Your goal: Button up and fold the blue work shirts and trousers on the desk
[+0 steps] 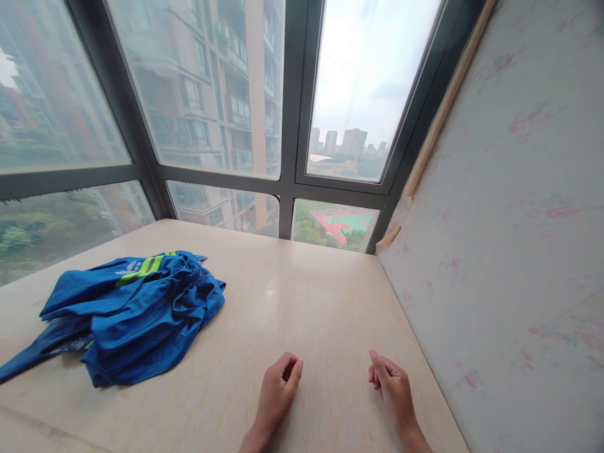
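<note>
Both left hand [279,391] and right hand [392,389] are loosely clenched, apparently empty, at the surface [325,302]; the crumpled blue garment [136,321] lies untouched, farther left. Handling seems not yet begun; gripping it would call for uncurling and reaching left.

The person's left grip [280,387] is a loose fist, its fingers curled inward and its thumb [296,372] laid against the bent forefinger, with a small dark hollow between them, while the bare left wrist [259,429] comes up from the bottom edge, leaning to the right. The right grip [394,385] is likewise half-curled, the thumb [379,365] pointing forward and inward over the folded fingers, and the bare right wrist [409,426] leans to the left. Both grips are bare, nearly level with each other and well apart, thumb sides turned upward and inward.
</note>
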A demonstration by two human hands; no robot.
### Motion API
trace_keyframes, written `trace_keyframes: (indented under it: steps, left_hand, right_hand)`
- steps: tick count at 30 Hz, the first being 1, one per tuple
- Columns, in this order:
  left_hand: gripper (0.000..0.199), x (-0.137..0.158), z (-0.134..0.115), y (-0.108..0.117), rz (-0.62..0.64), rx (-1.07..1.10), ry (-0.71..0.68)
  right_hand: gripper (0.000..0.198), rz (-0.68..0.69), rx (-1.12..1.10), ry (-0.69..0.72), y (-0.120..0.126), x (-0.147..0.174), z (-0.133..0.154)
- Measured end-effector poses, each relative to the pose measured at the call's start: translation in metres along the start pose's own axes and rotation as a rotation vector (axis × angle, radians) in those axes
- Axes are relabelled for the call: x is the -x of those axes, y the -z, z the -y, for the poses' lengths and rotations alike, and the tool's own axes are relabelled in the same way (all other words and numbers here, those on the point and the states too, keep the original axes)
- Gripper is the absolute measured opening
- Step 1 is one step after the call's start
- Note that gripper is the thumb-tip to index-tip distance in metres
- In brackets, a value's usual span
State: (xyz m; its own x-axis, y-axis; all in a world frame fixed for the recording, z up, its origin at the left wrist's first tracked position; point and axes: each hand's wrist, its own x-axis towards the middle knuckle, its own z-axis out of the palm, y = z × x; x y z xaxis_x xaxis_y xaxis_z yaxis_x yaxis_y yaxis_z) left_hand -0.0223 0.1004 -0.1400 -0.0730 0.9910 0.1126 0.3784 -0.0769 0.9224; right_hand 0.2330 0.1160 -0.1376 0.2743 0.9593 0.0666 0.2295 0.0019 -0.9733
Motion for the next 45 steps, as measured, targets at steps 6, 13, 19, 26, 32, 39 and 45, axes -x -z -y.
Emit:
trace_keyframes:
  steps: [6, 13, 19, 26, 32, 39, 45]
  left_hand:
    - [0.038, 0.002, 0.001, 0.000, 0.005, 0.020, 0.008]
    - [0.036, 0.002, 0.003, -0.001, 0.000, 0.037, 0.007]
    - [0.037, 0.003, -0.001, 0.001, -0.002, 0.049, 0.009]
    - [0.036, 0.004, 0.000, 0.001, -0.017, 0.078, 0.004]
    - [0.035, 0.005, 0.001, 0.002, -0.028, 0.116, 0.010]
    - [0.036, 0.006, 0.002, 0.002, -0.038, 0.142, 0.005]
    - [0.038, 0.005, 0.003, 0.002, -0.089, 0.218, 0.021]
  right_hand:
    - [0.062, -0.009, -0.005, -0.006, 0.000, 0.000, 0.000]
    - [0.062, -0.017, -0.007, -0.015, 0.001, 0.001, -0.002]
    - [0.063, -0.020, 0.001, -0.018, 0.002, 0.000, -0.003]
    - [0.062, -0.031, -0.007, -0.009, 0.002, -0.001, -0.007]
    - [0.061, -0.035, -0.023, -0.003, 0.004, 0.000, -0.009]
    - [0.061, -0.048, -0.013, -0.012, 0.004, -0.002, -0.010]
    - [0.062, -0.066, -0.018, 0.006, 0.003, 0.000, -0.005]
